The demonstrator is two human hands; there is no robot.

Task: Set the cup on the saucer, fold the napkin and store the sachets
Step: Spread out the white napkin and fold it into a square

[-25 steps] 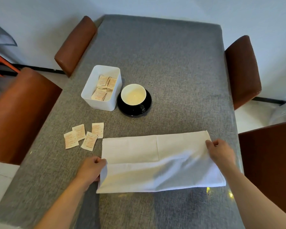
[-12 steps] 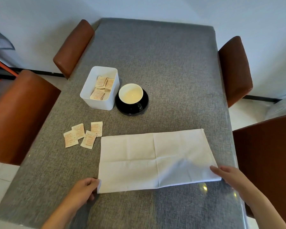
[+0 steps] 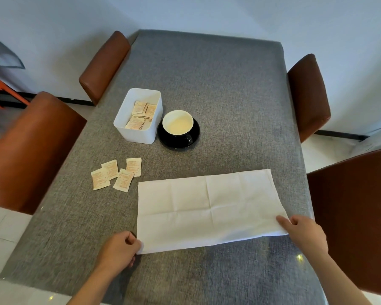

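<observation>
Napkin: white, flat on the grey table, between my hands. My left hand pinches its near left corner, fingers closed on the cloth; my right hand grips the near right corner likewise. Four loose sachets: beyond my left hand. White box of sachets, cup on black saucer: farther ahead.
</observation>
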